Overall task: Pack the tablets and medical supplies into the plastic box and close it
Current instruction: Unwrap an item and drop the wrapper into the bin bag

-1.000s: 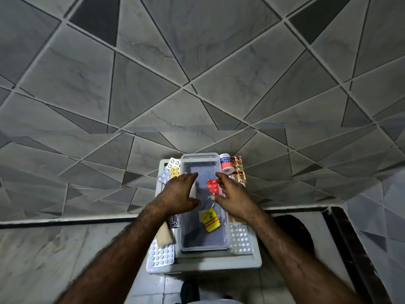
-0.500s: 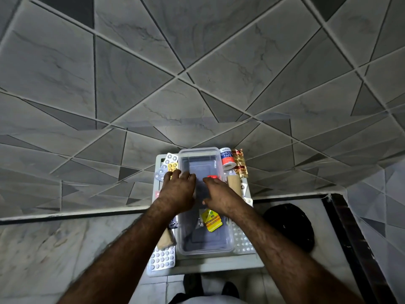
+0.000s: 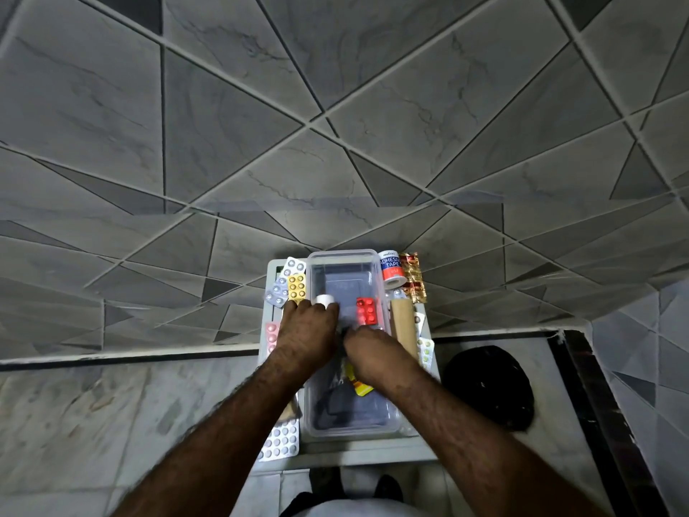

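A clear plastic box (image 3: pixel 373 263) stands open on a small grey stand (image 3: pixel 358 455). A red blister pack (image 3: pixel 367 311) and a yellow packet (image 3: pixel 361 386) lie inside it. My left hand (image 3: pixel 307 332) is at the box's left wall with a small white roll (image 3: pixel 326 299) at its fingertips. My right hand (image 3: pixel 376 354) reaches into the box just below the red pack with its fingers curled down and hidden. An adhesive tape roll (image 3: pixel 391 270), gold foil strips (image 3: pixel 414 279) and a brown roll (image 3: pixel 403 322) lie right of the box.
Left of the box lie white (image 3: pixel 293 266), yellow (image 3: pixel 297 287), silver (image 3: pixel 276 295) and pink (image 3: pixel 271 335) blister packs, with a large white one (image 3: pixel 280 440) at the front left. Another strip (image 3: pixel 425 351) lies on the right. A black round object (image 3: pixel 488 386) sits on the floor.
My right hand carried the red blister pack deeper into the box and drew back from it. My left hand moved to the left wall, and the white roll now shows at its fingertips.
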The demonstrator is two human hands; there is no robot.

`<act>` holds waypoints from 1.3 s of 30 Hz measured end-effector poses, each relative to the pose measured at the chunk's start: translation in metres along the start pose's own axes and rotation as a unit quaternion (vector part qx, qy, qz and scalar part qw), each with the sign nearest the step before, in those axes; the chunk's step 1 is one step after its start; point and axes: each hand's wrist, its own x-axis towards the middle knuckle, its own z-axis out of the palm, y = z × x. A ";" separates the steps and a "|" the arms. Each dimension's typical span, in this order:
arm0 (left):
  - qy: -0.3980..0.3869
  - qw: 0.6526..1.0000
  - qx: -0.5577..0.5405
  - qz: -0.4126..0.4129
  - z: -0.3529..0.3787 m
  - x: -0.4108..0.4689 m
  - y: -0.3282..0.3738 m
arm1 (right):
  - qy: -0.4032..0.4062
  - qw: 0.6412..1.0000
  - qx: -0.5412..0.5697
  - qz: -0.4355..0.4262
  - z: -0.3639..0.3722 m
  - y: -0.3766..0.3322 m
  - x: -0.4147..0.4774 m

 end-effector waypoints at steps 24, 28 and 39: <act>0.049 0.939 -0.333 -0.075 -0.062 -0.023 -0.010 | 0.188 0.896 0.376 0.143 -0.037 0.014 -0.030; 0.055 0.929 -0.362 -0.053 -0.075 -0.022 0.011 | 0.252 0.841 0.446 0.171 -0.034 0.025 -0.045; 0.066 0.916 -0.393 0.044 -0.090 -0.009 0.116 | 0.385 0.721 0.524 0.238 -0.028 0.094 -0.112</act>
